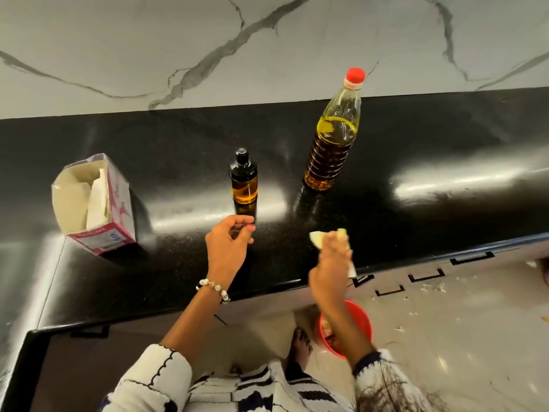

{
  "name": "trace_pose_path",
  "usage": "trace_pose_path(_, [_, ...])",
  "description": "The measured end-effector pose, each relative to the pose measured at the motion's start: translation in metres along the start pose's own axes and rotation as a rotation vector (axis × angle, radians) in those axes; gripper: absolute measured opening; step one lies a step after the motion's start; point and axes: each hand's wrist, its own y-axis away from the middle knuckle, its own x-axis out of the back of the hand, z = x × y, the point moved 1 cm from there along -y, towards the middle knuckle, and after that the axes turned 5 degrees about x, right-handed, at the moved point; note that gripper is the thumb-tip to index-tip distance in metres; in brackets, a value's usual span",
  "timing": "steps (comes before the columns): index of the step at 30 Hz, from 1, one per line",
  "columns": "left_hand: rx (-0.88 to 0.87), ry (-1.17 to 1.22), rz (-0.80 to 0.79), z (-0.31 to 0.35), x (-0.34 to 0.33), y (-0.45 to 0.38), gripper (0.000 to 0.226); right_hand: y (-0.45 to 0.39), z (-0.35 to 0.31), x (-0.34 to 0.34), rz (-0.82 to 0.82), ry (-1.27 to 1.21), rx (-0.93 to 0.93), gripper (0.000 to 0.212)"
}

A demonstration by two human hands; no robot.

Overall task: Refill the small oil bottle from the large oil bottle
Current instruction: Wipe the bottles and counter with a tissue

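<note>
Nearest us, our right hand (331,257) is curled around a crumpled pale tissue (318,237), blurred, above the black polished stone counter (416,150). Our left hand (228,243) holds nothing we can make out, its thumb and fingers loosely curled. Directly beyond it, close but apart, stands the small amber glass oil bottle with black cap (243,176), upright. The large clear plastic oil bottle with red cap (334,135), also upright, stands beyond the right hand, well apart. We judge the left hand nearer the small bottle.
</note>
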Motion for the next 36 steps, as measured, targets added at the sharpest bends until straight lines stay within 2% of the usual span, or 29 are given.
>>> trace_pose_path(3, [0.018, 0.030, 0.041, 0.000, 0.011, -0.002, 0.014, 0.026, -0.045, -0.032, -0.137, -0.063, 0.239, 0.078])
trace_pose_path(7, [0.061, 0.084, 0.122, -0.003, 0.032, 0.000, 0.014, 0.052, -0.090, -0.048, -0.352, -0.195, 0.497, 0.078])
trace_pose_path(9, [0.075, 0.101, 0.159, -0.004, 0.045, 0.004, 0.014, 0.062, -0.106, -0.047, -0.511, -0.280, 0.577, 0.075])
trace_pose_path(11, [0.086, 0.115, 0.191, -0.005, 0.058, 0.008, 0.014, 0.065, -0.119, -0.038, -0.723, -0.426, 0.539, 0.063])
trace_pose_path(12, [0.091, 0.125, 0.204, -0.005, 0.064, 0.010, 0.014, 0.064, -0.125, -0.030, -0.799, -0.525, 0.448, 0.056])
trace_pose_path(15, [0.099, 0.151, 0.202, -0.003, 0.082, 0.014, 0.012, 0.055, -0.135, -0.005, -0.892, -0.930, 0.028, 0.034])
trace_pose_path(19, [0.180, 0.155, 0.044, 0.006, 0.093, 0.019, 0.009, 0.035, -0.129, 0.014, -0.826, -1.495, -0.500, 0.025])
trace_pose_path(22, [0.303, 0.168, -0.114, 0.018, 0.086, 0.026, 0.018, 0.019, -0.126, 0.024, -0.658, -1.632, -0.612, 0.028])
trace_pose_path(26, [0.519, 0.353, -0.323, 0.035, 0.062, 0.041, 0.029, 0.003, -0.115, 0.032, -0.369, -1.534, -0.418, 0.008])
trace_pose_path(29, [0.631, 0.573, -0.385, 0.040, 0.046, 0.043, 0.031, -0.001, -0.105, 0.038, -0.223, -1.210, -0.144, 0.012])
trace_pose_path(31, [0.632, 0.655, -0.389, 0.042, 0.035, 0.044, 0.025, -0.001, -0.099, 0.041, -0.133, -0.984, 0.018, 0.018])
trace_pose_path(33, [0.581, 0.656, -0.368, 0.042, 0.022, 0.045, 0.020, 0.000, -0.092, 0.044, -0.118, -0.852, 0.111, 0.022])
trace_pose_path(36, [0.522, 0.600, -0.287, 0.043, 0.004, 0.046, 0.016, 0.005, -0.082, 0.050, -0.220, -0.778, 0.176, 0.034])
